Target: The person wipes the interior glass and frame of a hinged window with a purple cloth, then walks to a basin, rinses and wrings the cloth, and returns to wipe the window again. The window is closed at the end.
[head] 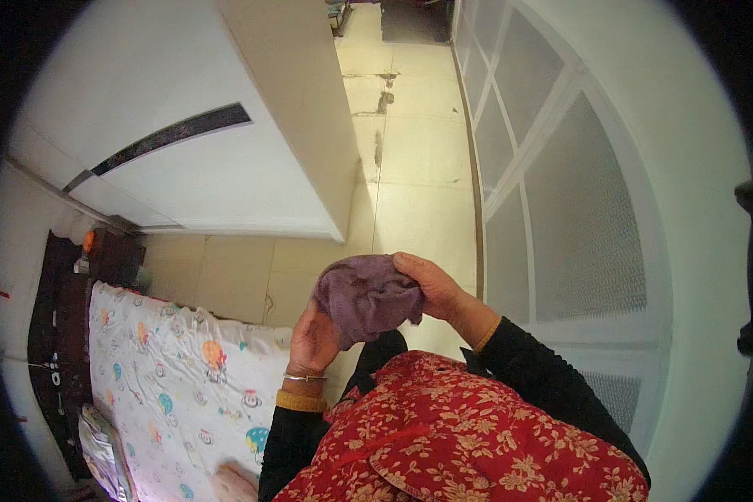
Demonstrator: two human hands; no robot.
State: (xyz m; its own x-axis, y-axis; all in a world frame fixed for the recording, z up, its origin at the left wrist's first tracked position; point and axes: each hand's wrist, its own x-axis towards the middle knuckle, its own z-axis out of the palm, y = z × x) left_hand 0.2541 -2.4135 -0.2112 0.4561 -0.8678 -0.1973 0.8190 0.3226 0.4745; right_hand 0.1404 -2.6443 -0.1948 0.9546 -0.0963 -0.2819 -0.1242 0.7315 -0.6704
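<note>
A bunched purple cloth is held up in front of me, above the tiled floor. My left hand grips its left side, with a bangle around the wrist; the fingers are mostly hidden by the fabric. At the upper right edge of the cloth, my right hand pinches it with the thumb on top. Below the hands shows a red apron with a floral pattern, worn over black sleeves with yellow cuffs.
To the left lies a bed with a white printed sheet, beside a dark headboard. A white wardrobe stands ahead on the left. White-framed textured panels line the right side. Stained floor tiles run between them.
</note>
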